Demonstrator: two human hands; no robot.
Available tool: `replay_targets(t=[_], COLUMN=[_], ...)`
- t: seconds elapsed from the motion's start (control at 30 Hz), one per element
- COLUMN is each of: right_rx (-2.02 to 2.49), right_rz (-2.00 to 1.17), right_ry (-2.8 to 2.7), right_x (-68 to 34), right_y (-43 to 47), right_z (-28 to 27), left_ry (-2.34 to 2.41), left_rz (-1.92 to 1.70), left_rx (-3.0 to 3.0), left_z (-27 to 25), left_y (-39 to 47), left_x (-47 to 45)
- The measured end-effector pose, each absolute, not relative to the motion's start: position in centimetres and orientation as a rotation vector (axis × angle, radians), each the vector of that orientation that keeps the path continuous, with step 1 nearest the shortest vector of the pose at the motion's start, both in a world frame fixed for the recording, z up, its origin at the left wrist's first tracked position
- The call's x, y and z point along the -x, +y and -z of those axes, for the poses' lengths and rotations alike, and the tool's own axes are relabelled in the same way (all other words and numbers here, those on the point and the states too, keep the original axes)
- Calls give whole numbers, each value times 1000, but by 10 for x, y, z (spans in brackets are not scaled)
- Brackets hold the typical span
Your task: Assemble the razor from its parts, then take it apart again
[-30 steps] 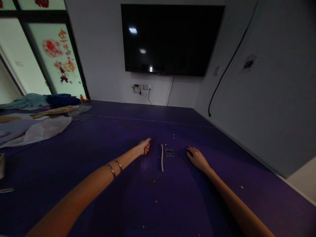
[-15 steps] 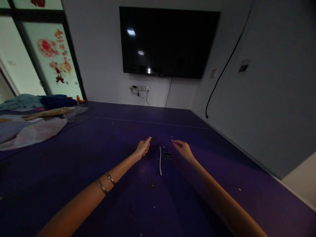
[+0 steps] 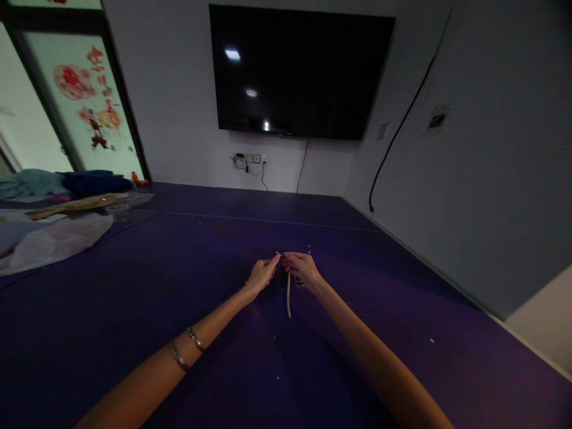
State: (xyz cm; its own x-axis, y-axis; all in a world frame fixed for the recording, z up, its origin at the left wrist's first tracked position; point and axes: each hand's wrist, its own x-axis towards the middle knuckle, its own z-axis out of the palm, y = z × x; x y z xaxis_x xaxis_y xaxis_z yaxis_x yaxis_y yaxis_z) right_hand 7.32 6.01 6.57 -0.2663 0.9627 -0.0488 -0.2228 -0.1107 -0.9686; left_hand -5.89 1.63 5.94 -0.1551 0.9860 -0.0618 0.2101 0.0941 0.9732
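My left hand (image 3: 261,275) is closed, pinching a small dark object with a shiny edge (image 3: 280,254) between thumb and finger; its kind is too small to make out. From the other side, my right hand (image 3: 302,267) has its fingertips pressed together at the right end of that same object. Below the hands, a short length of pale cable (image 3: 289,298) lies on the purple floor (image 3: 214,369). A small black item (image 3: 300,282) lies beside the cable, partly hidden by my right hand.
Clothes (image 3: 93,182) and plastic sheeting (image 3: 67,241) lie at the left. A television (image 3: 304,71) hangs on the far wall above sockets with leads (image 3: 255,158). A black cable (image 3: 393,143) hangs along the right wall. Small white bits (image 3: 431,340) dot the floor.
My right hand has moved left to meet my left hand at the small dark object, and now partly covers the black item. The view has shifted slightly.
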Motion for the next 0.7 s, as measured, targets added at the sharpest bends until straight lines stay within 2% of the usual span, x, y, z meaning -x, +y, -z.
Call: replay_targets(t=[0.7], right_rx=[948], right_rz=[-1493], right_ry=[-1158], right_x=[-66], right_y=[70], right_z=[-62], left_ry=[1550], left_rz=[-1222], left_rx=[-1292], left_z=[-46], left_y=[26], left_x=[66])
